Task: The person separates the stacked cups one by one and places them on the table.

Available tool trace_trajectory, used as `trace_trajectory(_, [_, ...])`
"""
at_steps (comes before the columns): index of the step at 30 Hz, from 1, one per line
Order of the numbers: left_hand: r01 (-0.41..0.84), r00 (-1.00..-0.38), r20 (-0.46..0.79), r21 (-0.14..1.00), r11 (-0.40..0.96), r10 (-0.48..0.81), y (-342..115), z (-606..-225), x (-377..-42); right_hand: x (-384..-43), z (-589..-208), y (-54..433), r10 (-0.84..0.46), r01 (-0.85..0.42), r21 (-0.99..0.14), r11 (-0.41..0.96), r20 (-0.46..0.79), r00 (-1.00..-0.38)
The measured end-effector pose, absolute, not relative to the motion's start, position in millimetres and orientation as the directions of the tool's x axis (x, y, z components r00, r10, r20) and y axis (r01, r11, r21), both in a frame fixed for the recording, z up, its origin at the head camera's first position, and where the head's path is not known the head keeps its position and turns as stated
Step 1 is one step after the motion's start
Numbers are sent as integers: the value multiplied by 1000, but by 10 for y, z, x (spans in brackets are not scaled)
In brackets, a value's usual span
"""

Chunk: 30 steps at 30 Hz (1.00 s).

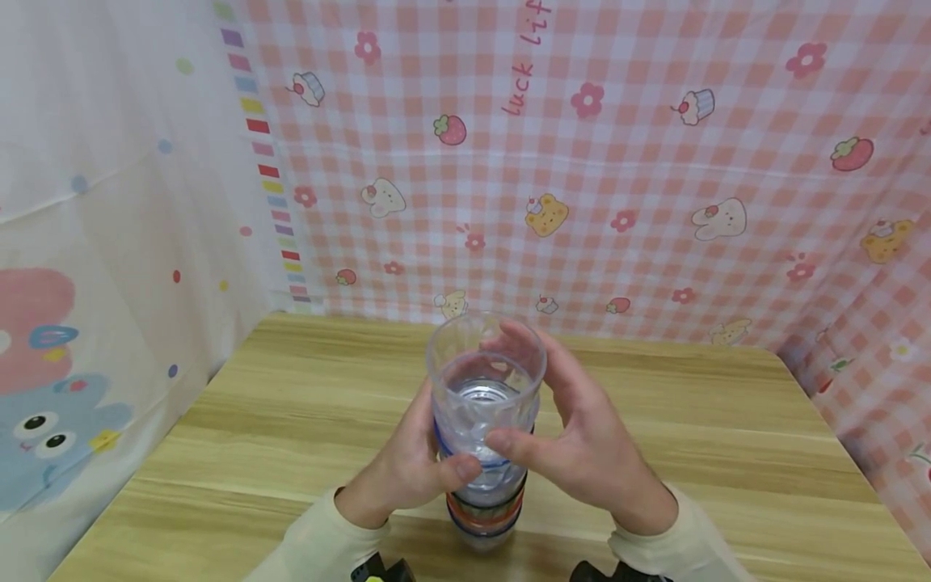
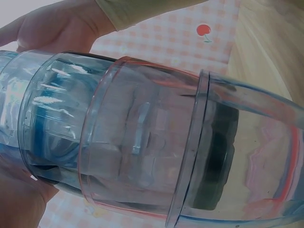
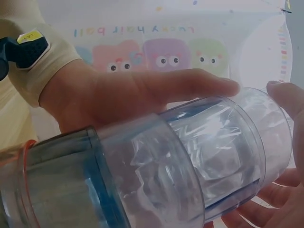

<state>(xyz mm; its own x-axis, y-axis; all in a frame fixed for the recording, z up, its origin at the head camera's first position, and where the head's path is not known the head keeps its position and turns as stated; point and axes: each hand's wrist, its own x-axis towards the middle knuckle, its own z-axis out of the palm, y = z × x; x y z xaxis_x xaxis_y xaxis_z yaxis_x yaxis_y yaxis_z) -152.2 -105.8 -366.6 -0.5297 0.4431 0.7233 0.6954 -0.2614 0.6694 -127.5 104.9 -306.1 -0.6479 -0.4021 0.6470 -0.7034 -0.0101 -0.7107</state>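
Note:
A tall stack of nested clear plastic cups [image 1: 486, 485] stands upright on the table in front of me, with a colourless cup [image 1: 483, 339] at the top. My left hand [image 1: 407, 461] grips the stack from the left, around the cup with the blue rim [image 1: 451, 444], thumb to the front. Higher up on the right, my right hand [image 1: 582, 428] holds the top cup, its thumb in front and its fingers behind. The left wrist view shows dark, red and blue rims along the stack, including a red-rimmed cup [image 2: 128, 142].
The wood-grain table [image 1: 305, 388] extends on both sides of the stack. A pink checked cloth [image 1: 640, 162] hangs behind it, and a white patterned cloth [image 1: 131, 226] hangs at the left. Black devices [image 1: 385, 570] sit at my wrists.

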Motion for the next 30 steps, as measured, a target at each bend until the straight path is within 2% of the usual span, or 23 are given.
trace_trajectory(15, [686, -518, 731, 665, -294, 444, -1032, -3667, -1544, -1267, -3016, 1011, -349, -692, -717, -83, 671, -654])
trace_trajectory(27, [673, -558, 698, 697, -248, 449, -1057, -3668, -1530, -1332, -2910, 1022, -338, -731, -657, -183, 740, -581])
trace_trajectory(30, [692, -546, 709, 682, -238, 445, -1059, -3671, -1537, -1349, -2882, 1034, -333, -740, -644, -196, 753, -567])
